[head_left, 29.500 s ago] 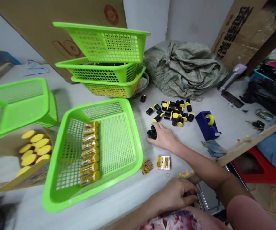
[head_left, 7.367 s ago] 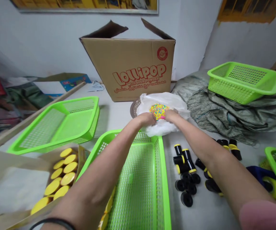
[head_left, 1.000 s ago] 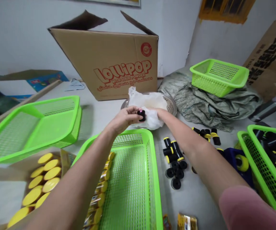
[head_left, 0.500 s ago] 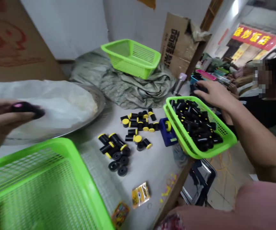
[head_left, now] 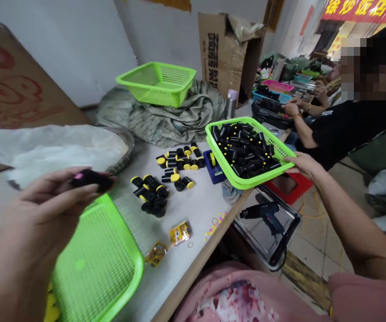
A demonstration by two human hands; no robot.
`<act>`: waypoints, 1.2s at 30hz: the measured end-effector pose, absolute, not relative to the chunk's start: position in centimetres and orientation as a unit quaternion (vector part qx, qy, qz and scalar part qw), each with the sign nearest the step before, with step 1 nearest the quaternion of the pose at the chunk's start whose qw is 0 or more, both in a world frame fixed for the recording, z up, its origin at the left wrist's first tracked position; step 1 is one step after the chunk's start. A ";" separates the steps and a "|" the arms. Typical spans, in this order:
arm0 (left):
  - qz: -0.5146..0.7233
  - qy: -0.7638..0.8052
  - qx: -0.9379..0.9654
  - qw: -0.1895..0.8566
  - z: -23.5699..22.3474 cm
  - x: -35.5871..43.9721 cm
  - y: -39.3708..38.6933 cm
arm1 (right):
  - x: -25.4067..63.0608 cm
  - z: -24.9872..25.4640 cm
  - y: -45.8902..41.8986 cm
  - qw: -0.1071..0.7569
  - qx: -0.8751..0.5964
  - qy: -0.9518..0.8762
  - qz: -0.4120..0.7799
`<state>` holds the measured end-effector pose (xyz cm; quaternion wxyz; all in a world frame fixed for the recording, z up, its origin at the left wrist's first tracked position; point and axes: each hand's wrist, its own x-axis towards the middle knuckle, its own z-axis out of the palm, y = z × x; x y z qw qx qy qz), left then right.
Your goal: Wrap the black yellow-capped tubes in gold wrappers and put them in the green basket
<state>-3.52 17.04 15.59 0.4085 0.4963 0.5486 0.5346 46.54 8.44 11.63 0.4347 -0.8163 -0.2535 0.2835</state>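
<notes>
My left hand [head_left: 45,210] pinches a small black tube-like piece [head_left: 94,180] with a pink dot, above the near green basket [head_left: 132,257]. Its fingers are closed on the piece. My right hand [head_left: 308,166] grips the right rim of another green basket [head_left: 238,184], thumb on top. That basket is filled with black cylinders [head_left: 246,145], several with yellow dots. It sits tilted at the table edge, against a dark blue box [head_left: 216,172]. Left of it, black cylinders with yellow caps [head_left: 153,184] lie grouped on the table.
A third green basket [head_left: 166,96] rests on grey cloth [head_left: 179,125] at the back, near a flask [head_left: 231,103]. Orange packets [head_left: 180,233] and tiny beads [head_left: 215,226] lie near the edge. A heat gun [head_left: 265,214] is below. A co-worker [head_left: 333,120] works at right.
My right hand has come down from beyond the full basket onto its right rim. My left hand, still holding the black piece, has moved right and nearer. The camera view has shifted.
</notes>
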 end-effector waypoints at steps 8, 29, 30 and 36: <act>0.500 0.418 0.486 0.582 15.6 3.4 13.0 | 49.6 11.9 9.8 0.388 -0.828 -0.259 0.310; 0.366 0.332 0.473 0.730 7.5 17.3 12.5 | 48.5 12.4 6.7 0.447 -0.740 -0.331 0.379; 0.371 0.328 0.470 0.731 7.9 17.1 12.2 | 49.0 12.6 6.4 0.432 -0.750 -0.343 0.365; 0.380 0.295 0.467 0.742 10.4 15.0 11.9 | 51.5 14.3 8.1 0.373 -0.787 -0.379 0.312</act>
